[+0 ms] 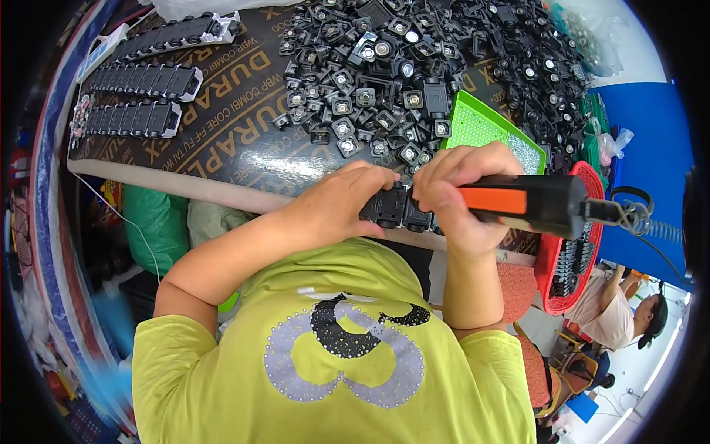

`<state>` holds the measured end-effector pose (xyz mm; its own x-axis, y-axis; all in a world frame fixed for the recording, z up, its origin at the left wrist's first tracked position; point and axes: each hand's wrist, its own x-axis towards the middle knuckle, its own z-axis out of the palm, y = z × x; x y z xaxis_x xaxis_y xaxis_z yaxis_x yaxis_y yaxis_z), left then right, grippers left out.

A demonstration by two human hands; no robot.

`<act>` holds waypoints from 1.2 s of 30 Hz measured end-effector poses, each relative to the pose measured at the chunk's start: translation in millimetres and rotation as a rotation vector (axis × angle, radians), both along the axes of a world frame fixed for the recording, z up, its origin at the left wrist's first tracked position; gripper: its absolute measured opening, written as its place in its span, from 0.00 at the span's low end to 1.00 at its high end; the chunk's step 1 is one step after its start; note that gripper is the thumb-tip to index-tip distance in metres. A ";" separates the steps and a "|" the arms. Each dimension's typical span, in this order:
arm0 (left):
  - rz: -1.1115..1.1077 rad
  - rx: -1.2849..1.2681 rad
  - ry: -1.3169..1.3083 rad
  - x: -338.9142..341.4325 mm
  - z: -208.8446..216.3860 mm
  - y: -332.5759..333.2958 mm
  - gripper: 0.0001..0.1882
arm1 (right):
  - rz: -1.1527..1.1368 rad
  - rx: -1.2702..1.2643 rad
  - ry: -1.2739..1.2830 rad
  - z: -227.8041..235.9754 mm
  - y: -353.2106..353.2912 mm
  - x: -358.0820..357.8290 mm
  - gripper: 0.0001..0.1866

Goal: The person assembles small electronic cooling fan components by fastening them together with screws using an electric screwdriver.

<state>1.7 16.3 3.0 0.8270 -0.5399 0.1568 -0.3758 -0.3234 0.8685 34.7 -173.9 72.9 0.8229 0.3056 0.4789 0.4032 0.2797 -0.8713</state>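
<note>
At the table's near edge, my left hand [336, 198] is closed on a black plastic chassis-like part [387, 209], thumb and fingers on its left end. Wrapped round a black and orange electric screwdriver [547, 203] is my right hand [473, 200]. The tool lies nearly level, its rear end to the right on a coiled cord [651, 228]. Its tip is hidden behind my right fingers, close to the black part; whether it touches a screw I cannot tell.
Beyond my hands spreads a big heap of black plastic parts [370, 81]. A green tray [473, 111] holds small silvery screws [523, 154]. Joined rows of black parts [133, 118] lie at the far left. A red basket [548, 285] stands at right; a person [610, 314] sits beyond.
</note>
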 end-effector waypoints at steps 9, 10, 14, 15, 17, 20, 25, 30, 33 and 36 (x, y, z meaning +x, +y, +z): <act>-0.013 -0.030 0.018 -0.4 -2.3 2.2 0.31 | 0.168 -0.195 -0.116 -7.0 -3.8 5.3 0.16; -0.004 -0.026 0.002 -0.8 -2.8 1.9 0.30 | 0.117 -0.228 -0.091 -6.7 -4.0 2.4 0.16; -0.021 -0.029 -0.037 0.5 -4.6 0.6 0.27 | 0.016 -0.231 -0.028 -10.5 -3.1 -6.2 0.16; -0.027 -0.032 -0.041 0.8 -2.9 0.4 0.27 | -0.027 -0.218 -0.006 -10.8 -4.1 -8.3 0.17; -0.021 -0.022 0.020 1.0 1.9 0.0 0.28 | 0.022 -0.209 -0.025 -10.7 -9.2 -3.1 0.17; -0.040 -0.032 -0.059 2.5 -0.8 -3.5 0.27 | 0.110 -0.128 -0.061 -3.5 -22.0 2.7 0.19; -0.038 -0.135 -0.088 8.9 2.7 -30.3 0.27 | 0.096 0.204 0.135 6.2 -47.8 1.0 0.22; -0.097 -0.069 -0.032 9.9 -8.1 -36.0 0.37 | 0.195 0.010 -0.123 23.1 -63.9 5.9 0.19; -0.084 -0.053 -0.015 7.7 -9.8 -38.9 0.38 | -0.281 0.158 -0.063 17.6 -66.1 17.1 0.16; -0.059 -0.032 -0.036 7.3 -5.2 -42.4 0.38 | -0.498 -0.085 -0.056 -2.4 -76.7 34.6 0.10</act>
